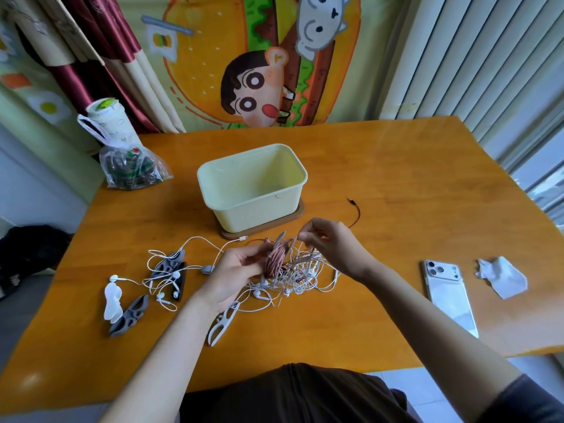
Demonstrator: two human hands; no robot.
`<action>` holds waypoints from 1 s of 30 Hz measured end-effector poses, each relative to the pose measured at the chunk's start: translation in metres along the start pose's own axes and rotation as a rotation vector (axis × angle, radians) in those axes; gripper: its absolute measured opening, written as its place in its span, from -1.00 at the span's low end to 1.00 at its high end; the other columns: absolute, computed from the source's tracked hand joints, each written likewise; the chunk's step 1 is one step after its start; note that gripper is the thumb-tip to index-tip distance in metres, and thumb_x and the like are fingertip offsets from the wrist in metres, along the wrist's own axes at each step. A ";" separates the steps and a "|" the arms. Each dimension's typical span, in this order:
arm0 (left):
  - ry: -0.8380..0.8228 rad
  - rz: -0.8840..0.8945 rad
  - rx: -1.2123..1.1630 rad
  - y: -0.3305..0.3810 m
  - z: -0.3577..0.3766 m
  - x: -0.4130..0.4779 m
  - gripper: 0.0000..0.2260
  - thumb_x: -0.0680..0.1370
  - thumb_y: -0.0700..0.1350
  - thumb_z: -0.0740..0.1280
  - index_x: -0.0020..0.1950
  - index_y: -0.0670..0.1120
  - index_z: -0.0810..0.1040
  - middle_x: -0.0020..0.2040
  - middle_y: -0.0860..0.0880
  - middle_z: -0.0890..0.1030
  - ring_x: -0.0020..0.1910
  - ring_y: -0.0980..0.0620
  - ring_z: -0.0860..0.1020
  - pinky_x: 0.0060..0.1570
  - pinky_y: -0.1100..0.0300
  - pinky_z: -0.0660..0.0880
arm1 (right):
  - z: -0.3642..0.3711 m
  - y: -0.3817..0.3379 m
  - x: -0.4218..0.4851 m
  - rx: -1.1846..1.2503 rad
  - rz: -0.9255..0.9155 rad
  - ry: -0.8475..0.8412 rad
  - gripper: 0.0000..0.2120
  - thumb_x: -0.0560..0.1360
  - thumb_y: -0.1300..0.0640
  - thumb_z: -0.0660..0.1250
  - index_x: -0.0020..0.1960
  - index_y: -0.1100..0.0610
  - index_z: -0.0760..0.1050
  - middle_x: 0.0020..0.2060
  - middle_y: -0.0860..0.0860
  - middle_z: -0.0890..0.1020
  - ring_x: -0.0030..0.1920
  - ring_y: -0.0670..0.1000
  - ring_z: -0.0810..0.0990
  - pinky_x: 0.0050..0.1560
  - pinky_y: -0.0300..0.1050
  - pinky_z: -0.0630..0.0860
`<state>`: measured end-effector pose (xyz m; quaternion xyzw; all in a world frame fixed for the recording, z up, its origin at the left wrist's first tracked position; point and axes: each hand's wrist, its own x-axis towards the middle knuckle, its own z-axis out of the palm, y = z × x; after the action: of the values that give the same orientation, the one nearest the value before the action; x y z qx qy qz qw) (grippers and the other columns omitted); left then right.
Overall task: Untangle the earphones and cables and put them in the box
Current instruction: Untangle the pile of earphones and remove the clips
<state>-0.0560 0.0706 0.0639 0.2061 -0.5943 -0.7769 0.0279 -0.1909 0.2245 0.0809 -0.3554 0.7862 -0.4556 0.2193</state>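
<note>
A pale yellow box stands open and empty on a brown lid at the table's middle. Just in front of it my left hand grips a pinkish-brown cable wound on a grey winder. My right hand pinches a strand at the top of that bundle. A tangle of white earphone cables hangs below both hands onto the table. More white earphones lie to the left, mixed with dark grey winders. A thin dark cable with a plug lies right of the box.
A white winder, a grey winder and a translucent winder lie near the front left. A white phone and crumpled paper sit at the right. A plastic bag stands at the table's back left.
</note>
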 end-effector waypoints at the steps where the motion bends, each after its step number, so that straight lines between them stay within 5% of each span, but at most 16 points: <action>1: -0.005 -0.012 -0.074 0.000 0.002 0.000 -0.67 0.51 -0.44 0.22 0.06 -0.11 0.65 -0.12 -0.02 0.70 -0.22 0.12 0.61 -0.28 0.30 0.53 | 0.002 0.000 0.000 0.049 0.011 -0.002 -0.84 0.53 0.10 0.31 -0.15 0.18 0.53 -0.34 -0.09 0.56 -0.33 -0.23 0.48 -0.23 -0.34 0.42; 6: -0.091 0.055 -0.343 0.007 0.014 0.005 -0.59 0.43 -0.43 0.26 -0.04 0.03 0.72 -0.03 -0.04 0.67 -0.04 0.05 0.59 -0.02 0.21 0.53 | 0.021 -0.004 -0.003 0.305 0.092 -0.016 -0.80 0.59 0.19 0.22 -0.19 0.16 0.50 -0.33 -0.05 0.56 -0.29 -0.11 0.47 -0.19 -0.23 0.42; 12: -0.126 0.145 -0.553 0.005 0.022 0.012 -0.72 0.34 -0.22 0.49 0.04 -0.06 0.68 -0.01 -0.09 0.62 0.00 0.00 0.59 -0.03 0.16 0.55 | 0.038 0.000 -0.008 0.197 0.097 0.003 -0.91 0.54 0.20 0.30 -0.08 0.22 0.51 -0.34 -0.02 0.57 -0.40 -0.21 0.46 -0.32 -0.36 0.40; 15: -0.044 0.145 -0.614 0.006 0.027 0.011 -0.78 0.45 -0.20 0.29 -0.03 -0.01 0.70 -0.06 -0.05 0.63 -0.08 0.05 0.60 -0.07 0.15 0.54 | 0.044 0.005 -0.008 0.071 0.043 0.045 -0.92 0.47 0.28 0.36 -0.05 0.16 0.51 -0.21 0.05 0.63 -0.21 -0.02 0.58 -0.15 -0.16 0.51; 21: 0.100 0.120 -0.695 0.003 0.025 0.013 -0.66 0.56 -0.25 0.12 -0.01 -0.03 0.69 -0.01 -0.05 0.67 0.00 0.02 0.61 0.17 0.03 0.46 | 0.052 0.008 -0.011 -0.066 0.025 0.193 -0.68 0.43 0.35 0.39 0.14 0.20 0.43 0.01 0.04 0.59 0.03 0.01 0.55 0.07 -0.18 0.48; 26: 0.173 0.096 -0.739 0.000 0.022 0.015 -0.71 0.60 -0.26 0.10 0.09 -0.09 0.60 -0.03 -0.07 0.68 -0.01 -0.02 0.60 0.22 0.02 0.41 | 0.049 0.010 -0.012 -0.022 0.079 0.161 -0.60 0.38 0.30 0.47 0.15 0.19 0.41 -0.08 0.00 0.59 -0.03 -0.01 0.58 0.05 -0.20 0.52; 30: 0.166 0.116 -0.608 0.000 0.025 0.018 -0.76 0.57 -0.21 0.14 0.12 -0.05 0.55 0.01 -0.04 0.63 0.02 0.02 0.54 0.04 0.11 0.45 | 0.052 0.011 -0.014 0.006 0.084 0.050 -0.54 0.34 0.33 0.50 0.16 0.19 0.41 -0.11 -0.02 0.58 -0.07 -0.05 0.58 0.01 -0.25 0.54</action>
<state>-0.0812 0.0878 0.0640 0.2169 -0.3413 -0.8966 0.1807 -0.1506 0.2099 0.0462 -0.3097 0.8044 -0.4570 0.2196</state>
